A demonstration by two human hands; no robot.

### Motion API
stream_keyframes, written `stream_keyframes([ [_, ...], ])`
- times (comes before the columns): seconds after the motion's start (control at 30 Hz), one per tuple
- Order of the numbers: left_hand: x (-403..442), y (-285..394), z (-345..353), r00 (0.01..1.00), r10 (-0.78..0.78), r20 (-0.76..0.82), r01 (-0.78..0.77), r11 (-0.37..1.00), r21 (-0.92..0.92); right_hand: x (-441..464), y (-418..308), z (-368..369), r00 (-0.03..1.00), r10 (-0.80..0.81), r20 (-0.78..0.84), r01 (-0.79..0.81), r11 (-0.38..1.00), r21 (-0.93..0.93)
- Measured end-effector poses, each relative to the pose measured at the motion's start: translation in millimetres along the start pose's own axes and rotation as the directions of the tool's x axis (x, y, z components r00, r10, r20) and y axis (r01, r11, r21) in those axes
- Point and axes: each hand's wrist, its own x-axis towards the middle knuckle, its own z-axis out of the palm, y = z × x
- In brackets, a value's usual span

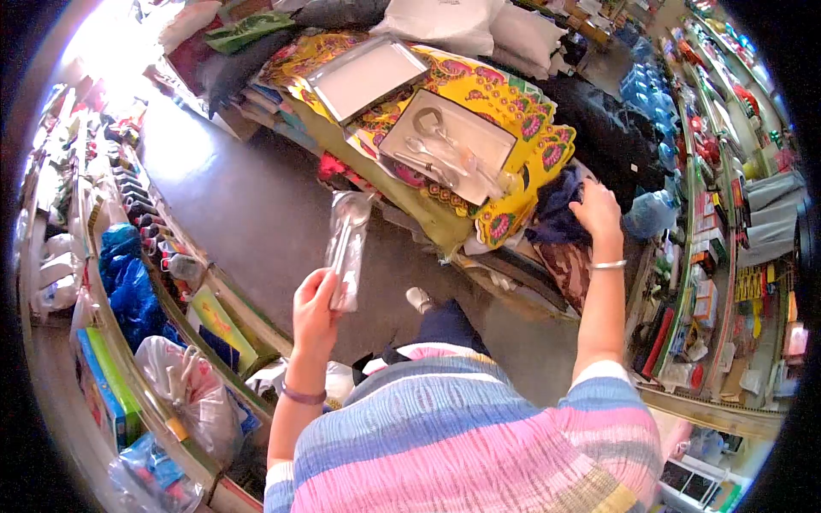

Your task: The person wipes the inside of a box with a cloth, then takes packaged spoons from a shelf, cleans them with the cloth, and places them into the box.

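Observation:
My left hand [315, 301] is closed on the lower end of a clear plastic packet [349, 248] with long, light-coloured utensils inside, held up over the floor. My right hand [596, 209] reaches to the dark blue cloth [558, 203] at the right end of the display, its fingers apart over the cloth. Between the hands, further forward, an open shallow box [487, 141] lies on a yellow patterned cloth [534, 107]. Several utensils in clear wrapping [440, 154] rest in that box. A white box lid or tray [363, 81] lies beyond it to the left.
Shelves of packaged goods [705, 222] run down the right side. More shelves [150, 201] curve along the left, with a blue plastic bag [128, 274] and a clear bag [192, 385]. Grey floor [248, 197] shows left of the display. White sacks [440, 24] lie behind it.

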Motion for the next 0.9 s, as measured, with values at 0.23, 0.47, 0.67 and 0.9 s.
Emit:
stream_keyframes([
  [0.23, 77.8, -33.3, 90.5, 0.970, -0.132, 0.203, 0.142, 0.989, -0.037, -27.6, -144.7, 69.5, 0.814, -0.540, 0.215, -0.273, -0.029, 0.961],
  [0.47, 157.6, -58.5, 141.2, 0.935, -0.192, 0.298, 0.108, 0.954, 0.279, 32.1, -186.8, 99.3, 0.931, -0.358, 0.075, 0.002, 0.209, 0.978],
  [0.67, 206.3, -83.8, 186.7, 0.904, -0.116, 0.412, -0.038, 0.937, 0.348, 95.9, -155.5, 101.4, 0.973, -0.228, 0.018, 0.121, 0.580, 0.805],
  [0.9, 213.6, -82.1, 181.5, 0.897, -0.148, 0.416, -0.079, 0.873, 0.481, 160.9, -144.4, 113.9, 0.962, -0.245, 0.121, 0.194, 0.924, 0.330],
])
